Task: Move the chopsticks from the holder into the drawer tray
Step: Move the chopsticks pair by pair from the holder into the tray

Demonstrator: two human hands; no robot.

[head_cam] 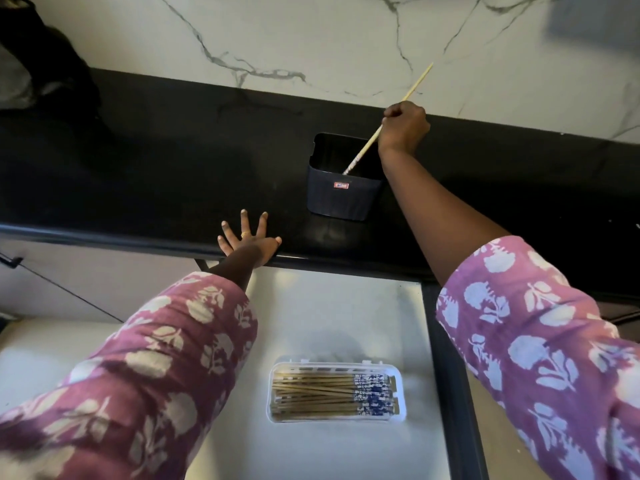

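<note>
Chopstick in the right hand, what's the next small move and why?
Probably lift the chopstick clear of the holder: the right hand grips it, its lower end sits inside the holder, and other chopsticks lie in the tray.

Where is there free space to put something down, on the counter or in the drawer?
Free: the black counter left of the holder, beyond the left hand; the white drawer floor between the counter edge and the tray. Crowded: the tray, full of chopsticks.

Dim countertop, bright drawer, wide-angle edge warp, slight blur
</note>
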